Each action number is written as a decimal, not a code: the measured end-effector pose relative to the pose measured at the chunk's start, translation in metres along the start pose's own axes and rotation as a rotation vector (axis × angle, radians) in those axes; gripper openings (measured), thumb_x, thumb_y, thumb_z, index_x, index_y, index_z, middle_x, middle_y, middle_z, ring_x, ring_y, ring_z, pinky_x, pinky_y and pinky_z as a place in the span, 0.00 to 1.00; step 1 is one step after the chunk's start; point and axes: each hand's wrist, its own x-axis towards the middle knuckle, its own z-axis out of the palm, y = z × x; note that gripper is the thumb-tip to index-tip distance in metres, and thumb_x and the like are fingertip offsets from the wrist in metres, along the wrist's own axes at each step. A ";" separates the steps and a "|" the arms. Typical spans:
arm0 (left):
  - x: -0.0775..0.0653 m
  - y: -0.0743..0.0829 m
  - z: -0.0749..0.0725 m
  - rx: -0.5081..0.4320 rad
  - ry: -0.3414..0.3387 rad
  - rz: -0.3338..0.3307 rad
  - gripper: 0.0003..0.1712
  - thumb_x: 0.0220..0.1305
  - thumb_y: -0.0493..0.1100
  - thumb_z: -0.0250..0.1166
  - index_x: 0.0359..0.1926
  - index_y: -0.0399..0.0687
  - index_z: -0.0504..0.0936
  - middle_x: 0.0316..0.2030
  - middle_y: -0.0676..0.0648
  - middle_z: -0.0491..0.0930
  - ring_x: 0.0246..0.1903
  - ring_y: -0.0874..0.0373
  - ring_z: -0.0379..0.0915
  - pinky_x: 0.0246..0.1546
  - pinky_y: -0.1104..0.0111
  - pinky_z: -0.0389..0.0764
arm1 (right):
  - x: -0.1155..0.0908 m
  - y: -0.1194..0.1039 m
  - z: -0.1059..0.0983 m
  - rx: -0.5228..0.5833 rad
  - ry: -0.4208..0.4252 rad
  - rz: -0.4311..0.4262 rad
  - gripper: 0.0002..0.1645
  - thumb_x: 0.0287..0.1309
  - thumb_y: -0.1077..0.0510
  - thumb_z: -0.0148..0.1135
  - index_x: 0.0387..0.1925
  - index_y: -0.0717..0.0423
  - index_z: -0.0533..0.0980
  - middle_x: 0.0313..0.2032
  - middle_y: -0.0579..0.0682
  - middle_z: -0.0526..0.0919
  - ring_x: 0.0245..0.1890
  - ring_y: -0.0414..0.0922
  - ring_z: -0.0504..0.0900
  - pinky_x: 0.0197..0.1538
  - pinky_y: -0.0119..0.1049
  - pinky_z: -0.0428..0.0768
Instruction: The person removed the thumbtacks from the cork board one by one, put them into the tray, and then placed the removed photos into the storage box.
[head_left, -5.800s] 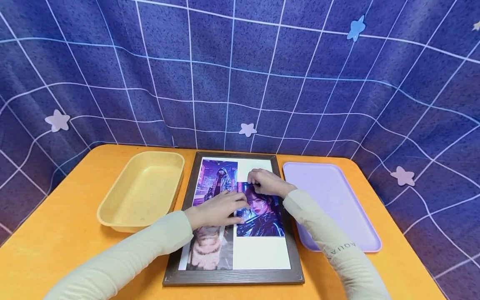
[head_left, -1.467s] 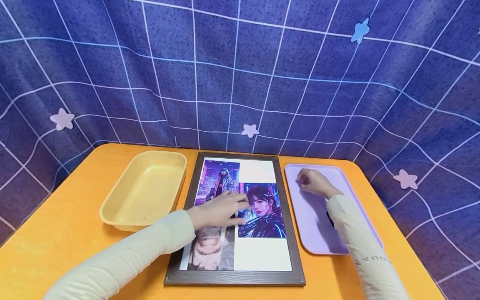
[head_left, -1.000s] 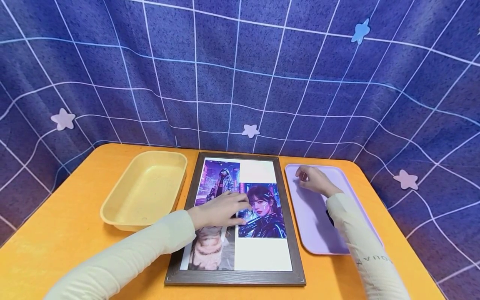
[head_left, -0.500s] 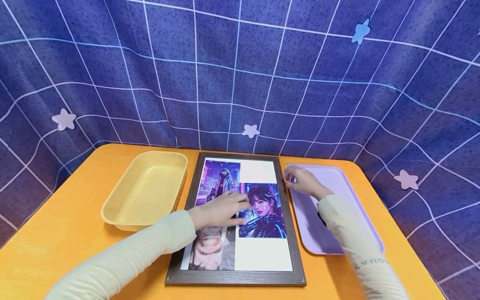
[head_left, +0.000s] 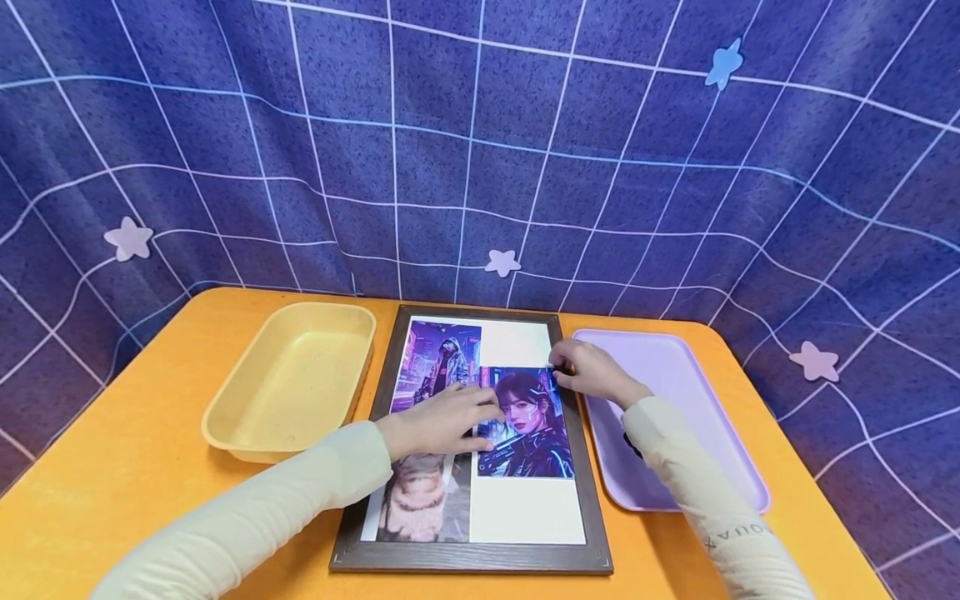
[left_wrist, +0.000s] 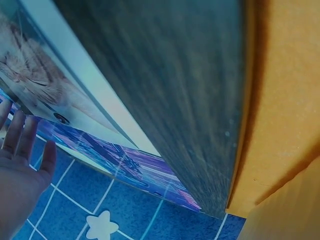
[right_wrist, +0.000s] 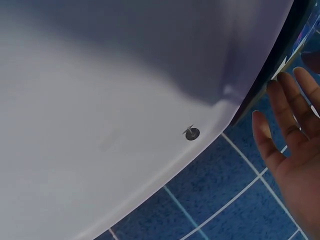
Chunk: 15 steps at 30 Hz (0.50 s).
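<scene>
A dark-framed board point(head_left: 468, 557) holds a purple portrait picture point(head_left: 525, 437), a hooded-figure picture point(head_left: 446, 354) and a cat photo point(head_left: 416, 500) on its white backing. My left hand point(head_left: 442, 421) rests across the pictures, its fingertips on the portrait's left edge. At the portrait's upper right corner, my right hand point(head_left: 596, 372) has its thumb and fingertips together, with a small dark thumbtack point(head_left: 552, 367) mostly hidden at the tips. A black round tack point(left_wrist: 61, 118) sits on the cat photo in the left wrist view.
Right of the board is a purple tray point(head_left: 678, 392); a black thumbtack point(right_wrist: 192, 134) lies in it, seen in the right wrist view. A deep yellow tray point(head_left: 292, 387) stands to the left. Behind the orange table point(head_left: 135, 450) hangs a blue grid curtain point(head_left: 420, 167).
My right hand left the portrait's upper edge for the purple tray, then came back leftward over the frame to the portrait's upper right corner. My left hand has stayed on the pictures.
</scene>
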 end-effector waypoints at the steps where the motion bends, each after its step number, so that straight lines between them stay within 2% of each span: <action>1: 0.000 0.000 0.000 0.000 0.001 -0.001 0.25 0.61 0.59 0.55 0.57 0.57 0.72 0.49 0.55 0.71 0.52 0.60 0.67 0.59 0.55 0.65 | 0.000 -0.001 0.001 -0.005 -0.001 -0.001 0.09 0.48 0.60 0.65 0.34 0.56 0.76 0.29 0.49 0.78 0.29 0.43 0.72 0.37 0.38 0.73; 7: 0.000 0.000 0.000 0.006 0.001 0.003 0.25 0.62 0.60 0.55 0.57 0.57 0.72 0.49 0.55 0.71 0.52 0.60 0.67 0.59 0.56 0.65 | 0.003 -0.003 0.003 -0.029 -0.016 0.014 0.11 0.47 0.59 0.65 0.35 0.56 0.76 0.33 0.48 0.78 0.33 0.43 0.74 0.41 0.40 0.75; 15: 0.001 0.000 0.002 0.027 -0.007 -0.007 0.26 0.62 0.61 0.54 0.58 0.58 0.72 0.50 0.55 0.70 0.53 0.60 0.67 0.59 0.56 0.65 | 0.002 -0.007 0.005 -0.059 -0.034 0.024 0.11 0.48 0.57 0.65 0.35 0.55 0.77 0.33 0.48 0.78 0.34 0.43 0.73 0.42 0.41 0.74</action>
